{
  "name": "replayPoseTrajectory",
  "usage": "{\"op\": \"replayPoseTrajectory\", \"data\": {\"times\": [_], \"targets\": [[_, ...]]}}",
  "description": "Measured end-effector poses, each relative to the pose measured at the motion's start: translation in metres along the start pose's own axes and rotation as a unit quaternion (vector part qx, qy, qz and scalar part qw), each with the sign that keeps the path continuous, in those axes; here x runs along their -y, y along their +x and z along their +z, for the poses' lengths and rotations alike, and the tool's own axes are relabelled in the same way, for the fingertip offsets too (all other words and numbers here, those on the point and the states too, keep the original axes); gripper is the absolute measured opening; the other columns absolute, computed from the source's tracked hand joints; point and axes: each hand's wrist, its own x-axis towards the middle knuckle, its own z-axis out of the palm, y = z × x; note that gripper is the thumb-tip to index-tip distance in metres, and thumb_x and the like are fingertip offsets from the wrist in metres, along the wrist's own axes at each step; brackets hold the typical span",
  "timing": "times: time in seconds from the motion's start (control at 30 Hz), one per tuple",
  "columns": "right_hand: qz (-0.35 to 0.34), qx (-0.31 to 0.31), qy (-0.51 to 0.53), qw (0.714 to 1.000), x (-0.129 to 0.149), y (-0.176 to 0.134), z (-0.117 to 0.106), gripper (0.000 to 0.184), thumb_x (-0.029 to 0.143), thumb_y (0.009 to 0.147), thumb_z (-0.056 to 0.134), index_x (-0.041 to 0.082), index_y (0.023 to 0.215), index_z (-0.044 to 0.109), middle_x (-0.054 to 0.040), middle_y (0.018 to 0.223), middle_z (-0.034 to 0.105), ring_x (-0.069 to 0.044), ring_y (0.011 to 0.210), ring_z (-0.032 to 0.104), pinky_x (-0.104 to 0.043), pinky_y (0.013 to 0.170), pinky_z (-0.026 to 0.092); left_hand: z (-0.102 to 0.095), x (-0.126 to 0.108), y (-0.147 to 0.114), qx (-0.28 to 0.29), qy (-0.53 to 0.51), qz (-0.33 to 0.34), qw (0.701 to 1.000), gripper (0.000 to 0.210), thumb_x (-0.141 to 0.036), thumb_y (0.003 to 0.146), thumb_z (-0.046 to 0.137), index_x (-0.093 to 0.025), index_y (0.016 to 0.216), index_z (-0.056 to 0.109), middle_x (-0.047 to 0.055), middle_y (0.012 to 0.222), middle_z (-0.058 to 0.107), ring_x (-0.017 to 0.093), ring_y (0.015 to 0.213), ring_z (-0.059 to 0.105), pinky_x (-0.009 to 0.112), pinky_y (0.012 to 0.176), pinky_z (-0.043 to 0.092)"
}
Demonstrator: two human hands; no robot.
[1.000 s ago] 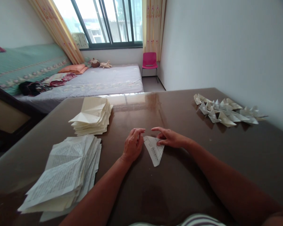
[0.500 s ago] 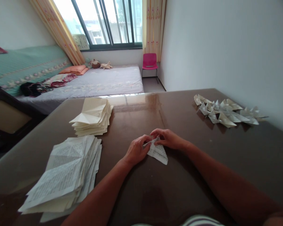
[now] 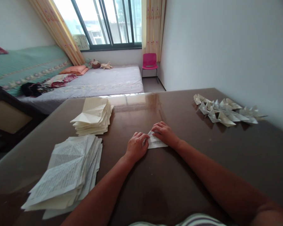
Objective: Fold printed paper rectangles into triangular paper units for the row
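Observation:
A small folded piece of paper (image 3: 157,143) with printed or written lines lies on the brown table in front of me, its straight edge facing me. My left hand (image 3: 137,146) grips its left side, thumb and fingers closed at the edge. On the upper right side, my right hand (image 3: 164,133) presses and holds the paper with bent fingers. Both hands cover parts of the sheet, so its full outline is hidden.
To the left lie a stack of written white sheets (image 3: 63,169) and, behind it, a stack of cream sheets (image 3: 91,110). Several folded paper shapes (image 3: 223,113) sit at the back right near the wall. A bed (image 3: 113,78) and a pink chair (image 3: 150,61) stand beyond the table.
The folded paper has turned so that its straight edge now faces me, and it lies flatter. Both hands have shifted slightly away from me and are pressed down on it.

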Motion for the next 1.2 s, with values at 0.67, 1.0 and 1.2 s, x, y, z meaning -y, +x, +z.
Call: {"op": "replayPoseTrajectory", "data": {"times": [0.67,1.0,1.2], "targets": [[-0.082,0.237,-0.141,0.958,0.038,-0.019,-0.045,0.049,0.02,0.069,0.065,0.015,0.118,0.062,-0.0124,0.127,0.059,-0.026,0.112,0.053,-0.036,0.098,0.04,-0.023,-0.005,-0.003,0.141,0.155,0.183,0.96,0.024,-0.031,0.089,0.051,-0.015,0.102,0.064,0.009,0.106,0.067,0.021,0.101,0.058,0.032,0.089,0.048],[-0.063,0.164,-0.193,0.965,0.046,-0.031,-0.034,0.041,0.026,0.073,0.062,0.016,0.112,0.065,-0.0104,0.118,0.065,-0.025,0.105,0.057,-0.034,0.092,0.044,-0.028,-0.002,-0.001,0.142,0.143,0.168,0.965,0.018,-0.02,0.086,0.049,-0.016,0.092,0.066,0.009,0.094,0.069,0.019,0.094,0.062,0.029,0.086,0.047],[-0.036,0.094,-0.16,0.982,0.034,-0.037,-0.025,0.027,0.025,0.082,0.056,0.02,0.106,0.068,-0.0063,0.111,0.068,-0.022,0.103,0.058,-0.032,0.091,0.044,-0.025,-0.003,-0.004,0.104,0.127,0.137,0.977,0.021,-0.023,0.087,0.046,-0.017,0.093,0.065,0.008,0.094,0.068,0.021,0.092,0.06,0.031,0.083,0.047]]}}
